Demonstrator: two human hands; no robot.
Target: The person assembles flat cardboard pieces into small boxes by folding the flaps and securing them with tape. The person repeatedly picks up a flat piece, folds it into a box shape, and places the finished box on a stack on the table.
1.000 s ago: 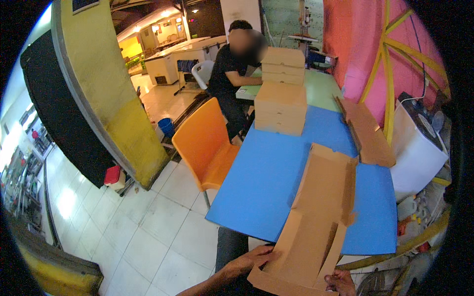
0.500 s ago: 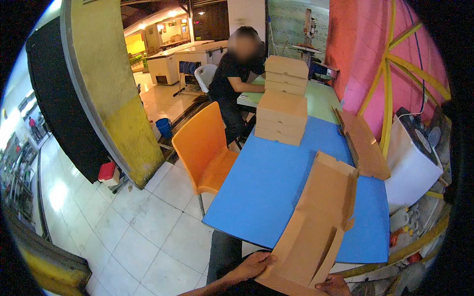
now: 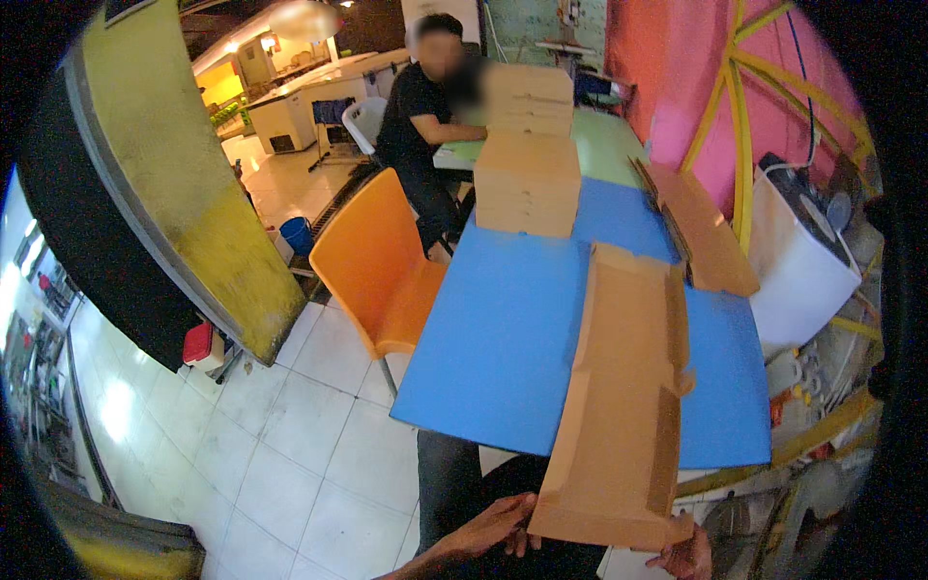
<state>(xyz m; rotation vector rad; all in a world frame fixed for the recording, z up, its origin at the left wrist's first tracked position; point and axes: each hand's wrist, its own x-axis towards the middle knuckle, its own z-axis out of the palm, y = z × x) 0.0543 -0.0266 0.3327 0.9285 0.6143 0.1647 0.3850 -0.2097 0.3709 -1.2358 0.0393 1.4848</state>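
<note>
Brown open box (image 3: 619,435): one, in fingers (image 3: 668,561)

Warm yellow lamps (image 3: 270,43) glow in the background; white glare pools on glossy, pale square floor tiles (image 3: 116,411); soft shadow darkens the blue rectangular tabletop (image 3: 503,329) beside an unfolded brown cardboard box (image 3: 619,406); fisheye distortion bends edges toward a black, grainy rim.
</note>
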